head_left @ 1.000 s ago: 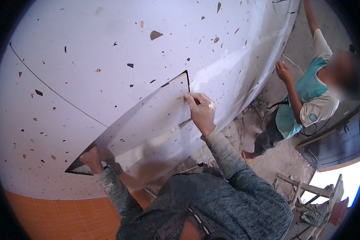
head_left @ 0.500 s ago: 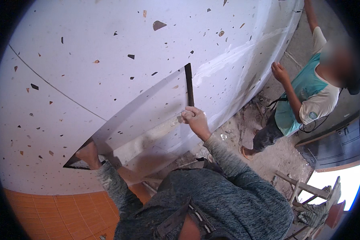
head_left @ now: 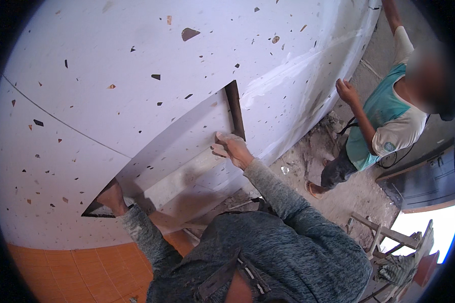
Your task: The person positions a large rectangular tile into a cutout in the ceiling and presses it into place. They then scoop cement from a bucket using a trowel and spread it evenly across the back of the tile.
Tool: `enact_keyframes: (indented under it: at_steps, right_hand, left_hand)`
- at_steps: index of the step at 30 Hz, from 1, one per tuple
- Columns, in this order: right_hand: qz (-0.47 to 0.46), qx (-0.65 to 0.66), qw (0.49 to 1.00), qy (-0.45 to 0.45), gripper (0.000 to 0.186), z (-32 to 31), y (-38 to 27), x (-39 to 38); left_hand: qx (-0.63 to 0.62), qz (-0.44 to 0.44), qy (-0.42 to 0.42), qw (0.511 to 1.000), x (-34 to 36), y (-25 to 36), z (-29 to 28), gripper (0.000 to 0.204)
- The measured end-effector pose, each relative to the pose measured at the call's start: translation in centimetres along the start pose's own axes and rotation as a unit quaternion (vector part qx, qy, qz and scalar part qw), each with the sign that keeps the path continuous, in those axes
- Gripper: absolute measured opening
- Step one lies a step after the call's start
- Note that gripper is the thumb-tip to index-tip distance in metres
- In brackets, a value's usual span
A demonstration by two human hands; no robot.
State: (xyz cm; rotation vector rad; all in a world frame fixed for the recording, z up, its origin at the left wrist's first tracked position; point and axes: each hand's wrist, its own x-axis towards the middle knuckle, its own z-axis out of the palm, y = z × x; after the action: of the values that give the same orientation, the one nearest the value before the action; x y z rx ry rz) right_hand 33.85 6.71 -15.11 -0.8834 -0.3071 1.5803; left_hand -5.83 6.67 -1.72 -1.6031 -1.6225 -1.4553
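Observation:
A large white slab (head_left: 111, 116) speckled with dark and brown chips fills the upper left and centre. A long opening with dark cut ends (head_left: 234, 108) runs through it, and inside shows a speckled, partly shaded inner surface (head_left: 187, 134). My left hand (head_left: 114, 198) reaches into the opening's left corner; its fingers are hidden there. My right hand (head_left: 231, 147), pale with dust, is beside the opening's right end, close to the dark edge. Its fingers are bent loosely and apart, with nothing visible in them. Whether its fingertips touch the surface I cannot tell.
A co-worker (head_left: 384, 116) in a teal and cream shirt stands at the right, one arm raised. Orange tiles (head_left: 81, 272) lie at lower left. Rubble and dust cover the floor (head_left: 308, 161). A wooden stand (head_left: 384, 232) is at lower right, near a dark panel (head_left: 424, 182).
My right hand has moved left, away from the lower tip of the dark edge, and its curled fingers have loosened. My left hand stays in the corner. The view has shifted slightly.

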Motion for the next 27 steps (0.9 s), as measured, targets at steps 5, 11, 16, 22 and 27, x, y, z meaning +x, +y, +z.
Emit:
enact_keyframes:
  at_steps: [5,11,16,22,27]
  right_hand:
    - [0.058,0.04,0.997,-0.045,0.019,0.7,-1.8,0.6]
    - [0.049,0.121,0.991,-0.042,0.012,1.3,-1.4,2.3]
    - [0.07,0.128,0.988,-0.047,0.01,1.2,-0.3,4.2]
    - [0.056,0.169,0.983,-0.052,0.009,1.7,-0.3,4.4]
    - [0.055,0.175,0.982,-0.046,0.006,1.7,0.3,5.8]
  left_hand:
    - [0.025,0.044,-0.001,0.999,-0.4,-3.5,0.7,0.035]
    - [0.209,0.121,-0.017,0.97,-0.9,-6.4,2.0,0.038]
    - [0.195,0.095,-0.031,0.976,-1.0,-8.8,1.7,0.039]
    - [0.209,0.105,-0.04,0.971,-1.8,-10.6,1.9,0.04]
    - [0.272,0.144,-0.053,0.95,-1.3,-11.6,1.3,0.04]
